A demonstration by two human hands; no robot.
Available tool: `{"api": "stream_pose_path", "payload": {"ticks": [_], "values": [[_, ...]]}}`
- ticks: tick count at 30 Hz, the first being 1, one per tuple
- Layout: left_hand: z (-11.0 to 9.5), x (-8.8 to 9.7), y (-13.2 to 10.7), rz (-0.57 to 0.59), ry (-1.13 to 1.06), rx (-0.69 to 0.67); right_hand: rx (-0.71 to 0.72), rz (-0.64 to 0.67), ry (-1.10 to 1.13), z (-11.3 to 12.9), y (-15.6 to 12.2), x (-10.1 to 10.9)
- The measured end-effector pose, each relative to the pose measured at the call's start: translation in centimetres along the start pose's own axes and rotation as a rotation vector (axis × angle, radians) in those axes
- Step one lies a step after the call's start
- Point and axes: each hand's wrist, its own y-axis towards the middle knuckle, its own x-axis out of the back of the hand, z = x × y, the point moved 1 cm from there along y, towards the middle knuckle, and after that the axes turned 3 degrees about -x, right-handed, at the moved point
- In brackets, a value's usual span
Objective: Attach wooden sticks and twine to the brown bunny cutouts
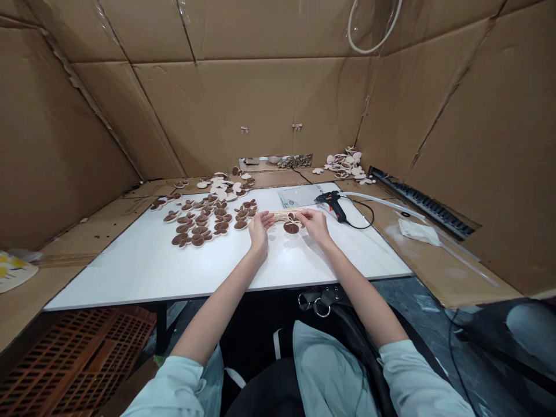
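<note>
Brown bows [200, 223] lie left of the left hand [259, 227]; its fingers grip a pale strip [281, 215], right hand [315, 223] fingers clamping its other end, above the counter [174, 272]; glue gun [333, 202] just beyond

Craft workshop: cardboard-walled table [143, 266], glue gun [333, 204], rows of brown-and-cream cutouts [204, 217].

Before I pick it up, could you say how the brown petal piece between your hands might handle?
The brown petal piece looks thin and flat, so probably light and unlikely to roll. Its narrow lobes might bend or snap under a hard pinch.
</note>
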Motion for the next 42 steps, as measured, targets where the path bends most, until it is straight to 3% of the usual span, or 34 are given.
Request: {"api": "stream_pose_path", "payload": {"ticks": [12,14,18,21,30,37,42], "values": [[-0.3,-0.5,-0.5,0.146,0.067,-0.039,0.156,-0.042,-0.414,0.0,0.0,-0.1],[-0.6,-0.6,-0.6,0.213,0.015,0.028,0.16,-0.033,-0.472,0.0,0.0,-0.1],[-1.4,-0.7,-1.2,0.465,-0.129,0.27,0.181,-0.014,-0.543,0.1,-0.1,0.0],[-2.0,-0.5,-1.5,0.528,-0.195,0.307,0.193,-0.008,-0.579,0.0,-0.2,0.0],[-2.5,-0.5,-1.1,0.518,-0.215,0.101,0.198,-0.03,-0.603,-0.2,-0.1,-0.2],[-1.2,-0.5,-1.5,0.355,0.388,-0.195,0.208,-0.002,-0.611,0.1,-0.2,-0.1],[-1.4,-0.3,-1.5,0.321,0.501,-0.272,0.205,-0.004,-0.613,0.0,-0.1,-0.1]]}}
